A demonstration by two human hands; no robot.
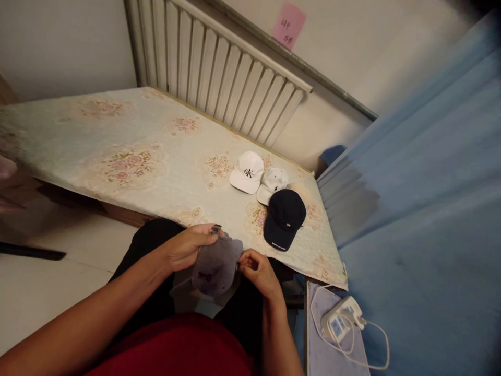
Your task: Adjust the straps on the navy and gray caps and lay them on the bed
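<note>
A grey-purple baseball cap [217,263] is held over my lap, its brim pointing down toward me and a small dark emblem on its front. My left hand [190,245] grips the cap's upper left edge near a strap end, thumb on top. At the cap's right edge, my right hand [256,269] pinches what looks like the other part of the strap; the fingertips partly hide it. Just beyond, on the bed, lie a black cap [287,214], a white cap with black letters [248,169] and a white cap with a small dark logo [272,183].
A floral sheet covers the bed [168,167]. A radiator [223,68] runs along the wall behind it. On the right hangs a blue curtain [422,209]. A small table [319,350] at lower right bears a white power strip [340,321] with looping cables.
</note>
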